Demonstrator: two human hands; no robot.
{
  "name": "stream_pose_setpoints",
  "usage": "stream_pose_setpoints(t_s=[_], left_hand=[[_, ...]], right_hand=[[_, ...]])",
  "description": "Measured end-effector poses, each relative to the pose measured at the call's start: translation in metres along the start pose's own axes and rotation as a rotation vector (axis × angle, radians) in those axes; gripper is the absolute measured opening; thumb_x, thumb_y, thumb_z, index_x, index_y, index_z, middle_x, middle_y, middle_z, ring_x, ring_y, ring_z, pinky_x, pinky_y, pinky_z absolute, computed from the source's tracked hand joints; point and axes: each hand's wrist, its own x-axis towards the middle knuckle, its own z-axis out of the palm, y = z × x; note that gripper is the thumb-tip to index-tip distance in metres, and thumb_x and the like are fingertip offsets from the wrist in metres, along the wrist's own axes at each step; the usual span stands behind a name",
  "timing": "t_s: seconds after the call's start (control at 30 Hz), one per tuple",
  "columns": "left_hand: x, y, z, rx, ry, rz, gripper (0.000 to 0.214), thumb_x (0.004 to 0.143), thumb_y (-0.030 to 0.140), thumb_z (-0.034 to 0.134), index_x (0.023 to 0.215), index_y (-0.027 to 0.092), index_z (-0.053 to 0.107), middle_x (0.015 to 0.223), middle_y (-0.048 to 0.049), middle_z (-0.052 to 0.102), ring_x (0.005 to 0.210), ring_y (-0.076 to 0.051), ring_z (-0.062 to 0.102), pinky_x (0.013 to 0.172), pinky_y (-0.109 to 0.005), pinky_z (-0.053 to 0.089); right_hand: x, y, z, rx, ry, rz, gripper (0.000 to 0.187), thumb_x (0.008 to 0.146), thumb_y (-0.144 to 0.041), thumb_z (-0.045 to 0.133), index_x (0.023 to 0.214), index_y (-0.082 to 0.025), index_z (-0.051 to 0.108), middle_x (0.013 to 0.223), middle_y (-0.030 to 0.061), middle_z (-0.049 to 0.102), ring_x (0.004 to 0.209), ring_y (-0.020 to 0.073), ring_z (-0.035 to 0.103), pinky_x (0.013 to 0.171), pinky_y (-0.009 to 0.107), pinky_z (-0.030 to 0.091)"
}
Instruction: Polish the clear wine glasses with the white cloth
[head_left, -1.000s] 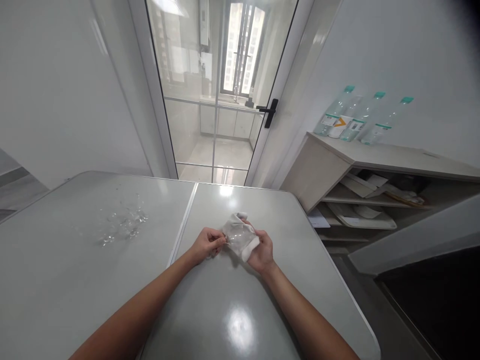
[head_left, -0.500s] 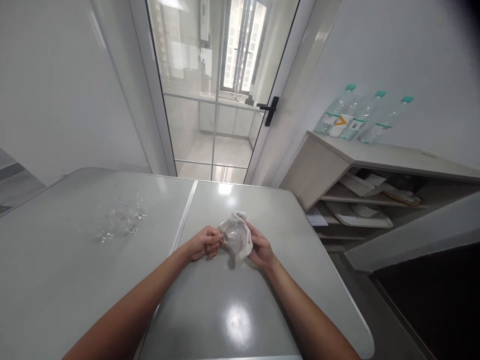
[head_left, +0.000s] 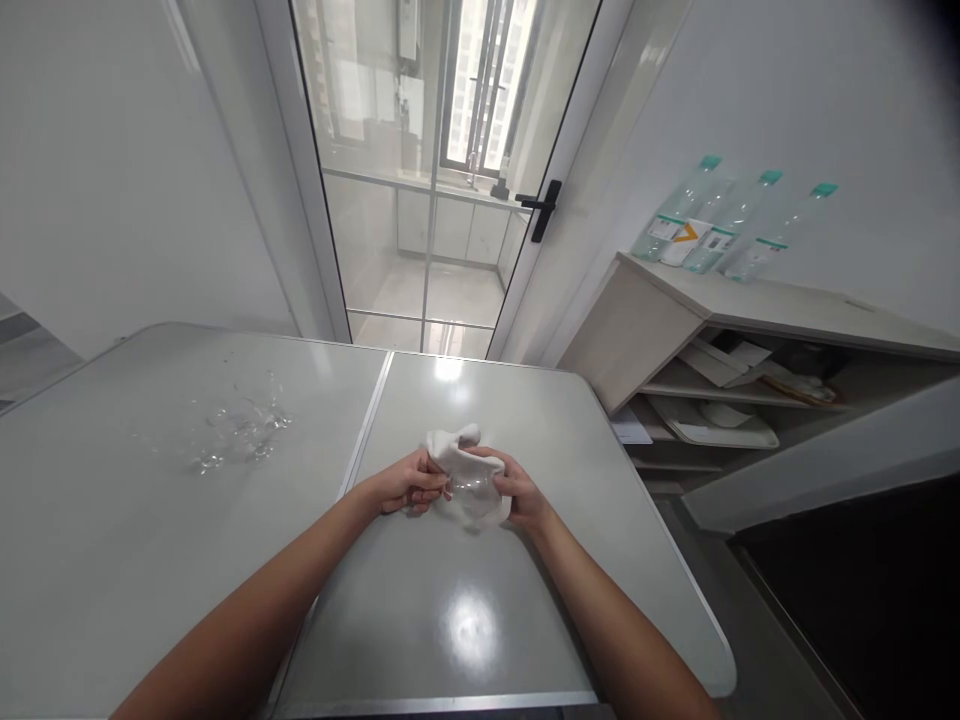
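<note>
A clear, rounded glass vessel (head_left: pixel 474 490) is held just above the table, between my two hands. A white cloth (head_left: pixel 454 449) is bunched along its far side and also shows beneath its near edge. My left hand (head_left: pixel 411 482) is closed in a pinch at the vessel's left end, where a narrow part seems to lie between the fingertips. My right hand (head_left: pixel 519 490) is curled round the right side, gripping the cloth against the vessel, its thumb near the rim. Exactly what kind of vessel it is, I cannot tell.
Several clear, shiny pieces (head_left: pixel 240 430) lie on the left half of the grey table (head_left: pixel 420 620), their shapes hard to make out. Clear bottles with green caps (head_left: pixel 757 225) stand on a shelf unit (head_left: pixel 675 290) at the right. A glass door (head_left: pixel 431 235) rises beyond the table.
The cloth has shifted over the vessel's far rim and bunched up toward my left hand. My right thumb has come over onto the near side. Both hands remain in about the same place.
</note>
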Motion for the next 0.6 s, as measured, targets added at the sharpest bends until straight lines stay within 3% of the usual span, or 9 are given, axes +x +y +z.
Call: stream_pose_setpoints(t_s=[0.07,0.13,0.3,0.47,0.6], left_hand=[[0.000,-0.001,0.000,-0.024,0.002,0.017,0.033,0.082,0.040,0.081,0.083,0.008,0.074,0.048,0.0069,0.039,0.042,-0.004,0.028,0.040,-0.019,0.034],[0.001,-0.002,0.000,-0.031,0.001,0.035,0.033,0.081,0.040,0.082,0.083,0.007,0.074,0.048,0.0071,0.037,0.043,-0.004,0.028,0.041,-0.019,0.034],[0.001,-0.001,0.000,-0.012,0.009,0.040,0.035,0.079,0.042,0.083,0.080,0.008,0.073,0.049,0.0063,0.039,0.043,-0.004,0.027,0.040,-0.019,0.034],[0.000,0.001,0.001,0.078,-0.025,0.022,0.031,0.082,0.039,0.080,0.080,0.009,0.071,0.049,0.0070,0.039,0.042,-0.005,0.028,0.039,-0.019,0.035],[0.001,-0.001,0.005,0.148,0.023,0.037,0.029,0.074,0.033,0.084,0.079,0.012,0.065,0.051,0.0059,0.046,0.041,-0.005,0.033,0.039,-0.020,0.032]], right_hand=[[0.000,-0.001,-0.002,0.067,0.018,-0.004,0.063,0.074,-0.055,0.073,0.122,-0.014,0.075,0.116,0.0148,0.076,0.103,0.0322,0.072,0.090,0.043,0.056],[0.000,-0.002,-0.004,0.070,0.059,0.016,0.057,0.077,-0.051,0.068,0.117,-0.012,0.078,0.116,0.0164,0.077,0.106,0.0342,0.071,0.092,0.045,0.056],[0.001,0.000,-0.012,-0.046,0.025,-0.024,0.050,0.072,-0.033,0.081,0.119,-0.017,0.078,0.129,0.0126,0.073,0.112,0.0292,0.070,0.096,0.038,0.053],[0.002,-0.008,-0.015,-0.341,-0.159,-0.077,0.047,0.085,-0.035,0.079,0.131,-0.025,0.073,0.140,0.0114,0.068,0.124,0.0274,0.065,0.108,0.041,0.047],[0.006,-0.016,-0.015,-0.542,-0.396,-0.215,0.029,0.095,-0.041,0.068,0.109,-0.020,0.082,0.130,0.0148,0.073,0.130,0.0297,0.062,0.114,0.046,0.041]])
